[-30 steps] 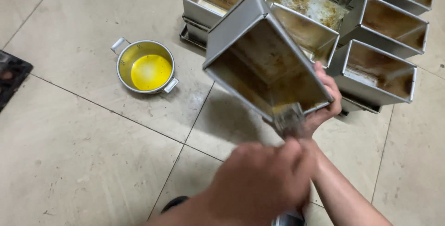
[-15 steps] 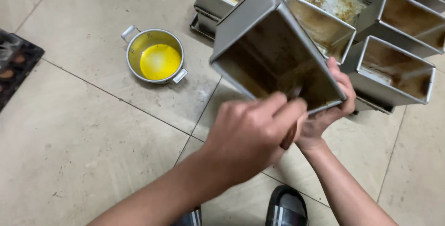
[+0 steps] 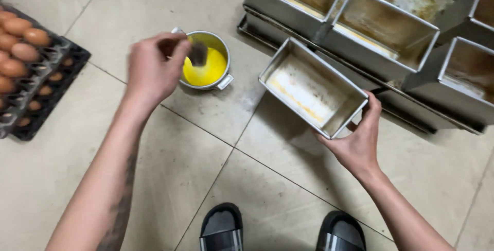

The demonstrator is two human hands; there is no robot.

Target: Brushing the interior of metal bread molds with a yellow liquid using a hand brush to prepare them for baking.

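Over a tiled floor (image 3: 170,179), seen from the head camera looking straight down, the left hand (image 3: 152,68) reaches out above a small metal pot (image 3: 208,60) that stands on the tiles. Its grip is pinched together on the handle of a small brush (image 3: 198,53), whose dark bristles hang just over the yellow liquid (image 3: 206,71) inside the pot. Whether the bristles touch the liquid cannot be told, since the brush is a little blurred.

To the right, the right hand (image 3: 357,140) holds a rectangular metal loaf tin (image 3: 311,89) by its near corner, the grip clamped on the rim with the thumb on the outer wall. The tin is tilted, open side toward the camera, and its floor shows a pale coating with a yellowish streak. It sits just in front of a stack of similar tins (image 3: 383,27) arranged in rows on a metal rack (image 3: 247,22) at the top of the picture; their insides look browned and stained.

At the far left edge, a dark egg tray (image 3: 49,83) lies on the floor with brown eggs (image 3: 18,27) filling its upper rows. At the bottom, two feet in dark sandals (image 3: 221,228) stand on the tiles, between the two forearms.
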